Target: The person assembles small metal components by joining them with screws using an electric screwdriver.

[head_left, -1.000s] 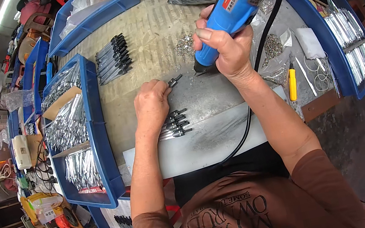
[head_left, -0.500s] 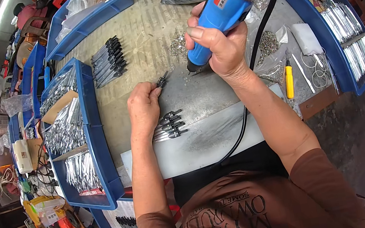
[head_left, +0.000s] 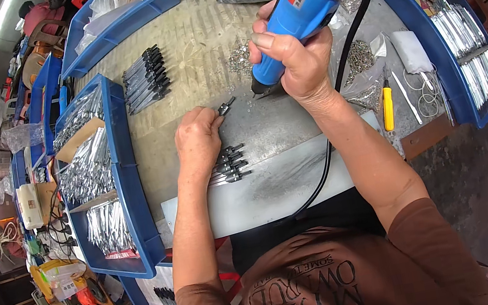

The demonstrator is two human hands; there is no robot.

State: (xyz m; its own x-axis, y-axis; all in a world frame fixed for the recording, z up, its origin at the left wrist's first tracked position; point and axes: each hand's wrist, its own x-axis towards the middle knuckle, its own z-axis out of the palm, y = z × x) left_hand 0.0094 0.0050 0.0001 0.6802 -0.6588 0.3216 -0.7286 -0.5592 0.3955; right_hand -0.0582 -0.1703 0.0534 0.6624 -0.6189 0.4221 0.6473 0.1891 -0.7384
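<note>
I am holding a small black-ended part [head_left: 224, 107] on the grey plate [head_left: 275, 179] with my left hand [head_left: 197, 140]. The fingers are closed around the part at its near end, so only its dark tip is showing beyond the fingertips. My right hand [head_left: 296, 58] is wrapped fully around the blue corded driver [head_left: 297, 9], which is tilted, with its bit [head_left: 258, 90] pointing down and left. The bit is hovering just beside the part, near but apart from it.

Step in hand, as I am judging it: I am presenting the part for fastening, and the driver is not yet seated on it.

Layout around the hands:
- A small batch of similar parts [head_left: 230, 164] is lying on the plate, touching the heel of my left hand.
- A row of black-handled pieces [head_left: 145, 78] is lying farther out on the worktop [head_left: 186, 45].
- Loose screws [head_left: 358, 57] are lying to the right of the driver, near a yellow-handled tool [head_left: 387, 107].
- Blue trays [head_left: 127, 193] of metal blanks are standing to my left.

Next move, in my judgement: it is calling for close alignment. The bit has to meet the fastening point squarely, with my left hand keeping the part flat and its fingertips clear of the bit. The cord [head_left: 325, 171] is running across the plate and should be kept off the parts.
</note>
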